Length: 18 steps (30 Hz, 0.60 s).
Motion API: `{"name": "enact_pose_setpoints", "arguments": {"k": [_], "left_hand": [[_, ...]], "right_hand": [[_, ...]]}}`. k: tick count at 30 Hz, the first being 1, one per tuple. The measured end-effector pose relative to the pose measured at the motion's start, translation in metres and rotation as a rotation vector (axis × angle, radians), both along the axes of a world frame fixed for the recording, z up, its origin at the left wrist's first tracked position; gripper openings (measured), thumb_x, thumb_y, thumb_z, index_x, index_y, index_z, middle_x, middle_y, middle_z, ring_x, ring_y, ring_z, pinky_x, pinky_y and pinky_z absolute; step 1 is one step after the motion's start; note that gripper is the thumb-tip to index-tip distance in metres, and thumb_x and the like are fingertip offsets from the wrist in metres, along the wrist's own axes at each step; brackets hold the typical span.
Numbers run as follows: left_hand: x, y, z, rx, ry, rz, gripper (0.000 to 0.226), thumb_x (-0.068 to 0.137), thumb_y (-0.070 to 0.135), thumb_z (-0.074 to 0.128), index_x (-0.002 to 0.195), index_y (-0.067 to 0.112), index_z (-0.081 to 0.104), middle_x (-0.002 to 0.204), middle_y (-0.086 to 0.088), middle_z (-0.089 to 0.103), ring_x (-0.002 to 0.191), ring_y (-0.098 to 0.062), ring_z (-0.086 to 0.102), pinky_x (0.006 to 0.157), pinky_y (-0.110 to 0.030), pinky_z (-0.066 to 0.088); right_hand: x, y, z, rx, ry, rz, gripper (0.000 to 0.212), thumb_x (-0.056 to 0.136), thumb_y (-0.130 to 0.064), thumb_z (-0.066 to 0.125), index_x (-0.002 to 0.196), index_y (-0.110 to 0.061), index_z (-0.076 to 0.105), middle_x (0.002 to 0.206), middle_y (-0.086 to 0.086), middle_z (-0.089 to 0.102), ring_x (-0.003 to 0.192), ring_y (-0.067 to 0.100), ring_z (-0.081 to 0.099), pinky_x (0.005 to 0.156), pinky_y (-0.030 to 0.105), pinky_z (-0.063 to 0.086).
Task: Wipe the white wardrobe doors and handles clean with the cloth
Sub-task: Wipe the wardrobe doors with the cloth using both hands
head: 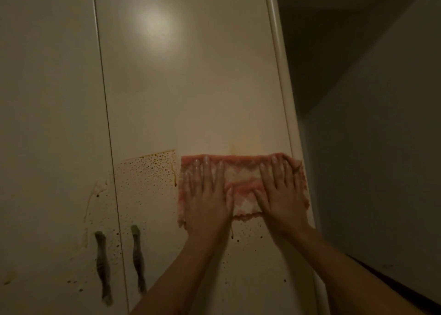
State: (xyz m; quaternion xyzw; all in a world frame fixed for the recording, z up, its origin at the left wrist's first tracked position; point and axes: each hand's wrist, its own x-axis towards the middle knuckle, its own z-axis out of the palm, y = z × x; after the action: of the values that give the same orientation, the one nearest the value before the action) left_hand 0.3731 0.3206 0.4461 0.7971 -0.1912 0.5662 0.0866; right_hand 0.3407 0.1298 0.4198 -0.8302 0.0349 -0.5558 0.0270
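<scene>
Status: wipe in progress on the right-hand white wardrobe door panel (pixel 191 88). The pink-and-cream checked terry cloth (pixel 243 183) lies spread flat against that door, approx. mid-height, its right edge at the rounded cabinet corner post (pixel 281 76). Left hand (pixel 207 195) and right hand (pixel 281 193) are both laid open, palms down, fingers extended, pressing the cloth to the panel; the hands sit apart, one on each half of the cloth, neither one gripping anything. Work done: the door area above the cloth reads mostly clean, w/ only a faint yellowish streak just above the cloth's top edge. Work left: a sharply bounded rectangular patch of brown speckles (pixel 148 171) sits just left of the cloth; more specks and a drip run (pixel 231 233) show below the cloth; the left-hand white door (pixel 47 100) carries a pale smear and scattered spots near the seam. The two dark curved pull handles (pixel 102 262), one per door beside the seam, appear untouched. Judgement: task is at an early-to-middle stage; lower right door, left door and both handles remain. Lighting is dim, so fine residue cannot be assessed.
</scene>
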Motion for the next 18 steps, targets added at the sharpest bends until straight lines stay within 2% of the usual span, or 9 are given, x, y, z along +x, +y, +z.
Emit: {"name": "enact_pose_setpoints", "arguments": {"k": [3, 6, 9, 13, 18], "left_hand": [[-0.001, -0.001, 0.001, 0.007, 0.007, 0.003, 0.063, 0.098, 0.05, 0.018, 0.155, 0.023, 0.014, 0.163, -0.011, 0.004, 0.15, -0.03, 0.002, 0.121, -0.049, 0.005], [-0.001, -0.002, 0.017, 0.016, -0.017, 0.007, 0.063, 0.098, 0.049, 0.018, 0.155, 0.022, 0.015, 0.163, -0.012, 0.007, 0.15, -0.031, 0.006, 0.12, -0.049, 0.005], [0.001, -0.006, 0.05, -0.006, -0.033, -0.004, 0.065, 0.098, 0.051, 0.017, 0.155, 0.022, 0.009, 0.163, -0.012, 0.003, 0.15, -0.031, 0.0, 0.12, -0.049, 0.001], [0.002, -0.01, 0.096, -0.028, -0.041, -0.009, 0.065, 0.098, 0.051, 0.013, 0.154, 0.023, -0.004, 0.162, -0.011, -0.01, 0.149, -0.029, -0.013, 0.118, -0.045, -0.013], [0.003, -0.012, 0.144, -0.061, -0.065, -0.006, 0.064, 0.1, 0.052, 0.012, 0.154, 0.023, -0.008, 0.162, -0.011, -0.013, 0.149, -0.029, -0.013, 0.12, -0.047, -0.009]], "right_hand": [[0.001, -0.002, 0.001, 0.002, 0.005, -0.013, 0.067, 0.102, -0.06, 0.012, 0.159, -0.03, -0.007, 0.167, 0.005, -0.01, 0.153, 0.022, -0.013, 0.123, 0.044, -0.003], [0.002, -0.001, 0.017, 0.003, -0.001, -0.007, 0.067, 0.101, -0.061, 0.009, 0.157, -0.032, -0.014, 0.166, 0.002, -0.018, 0.151, 0.019, -0.021, 0.122, 0.041, -0.01], [0.003, 0.0, 0.051, 0.025, -0.024, -0.003, 0.066, 0.101, -0.06, 0.007, 0.156, -0.033, -0.018, 0.164, 0.0, -0.023, 0.149, 0.017, -0.026, 0.121, 0.042, -0.014], [0.002, 0.003, 0.105, 0.025, -0.062, 0.017, 0.067, 0.099, -0.06, 0.005, 0.157, -0.031, -0.011, 0.166, 0.002, -0.016, 0.15, 0.019, -0.021, 0.123, 0.046, -0.009], [0.007, 0.005, 0.16, 0.017, -0.111, 0.006, 0.066, 0.101, -0.057, 0.011, 0.16, -0.028, -0.002, 0.167, 0.004, -0.007, 0.152, 0.021, -0.012, 0.123, 0.045, -0.008]]}}
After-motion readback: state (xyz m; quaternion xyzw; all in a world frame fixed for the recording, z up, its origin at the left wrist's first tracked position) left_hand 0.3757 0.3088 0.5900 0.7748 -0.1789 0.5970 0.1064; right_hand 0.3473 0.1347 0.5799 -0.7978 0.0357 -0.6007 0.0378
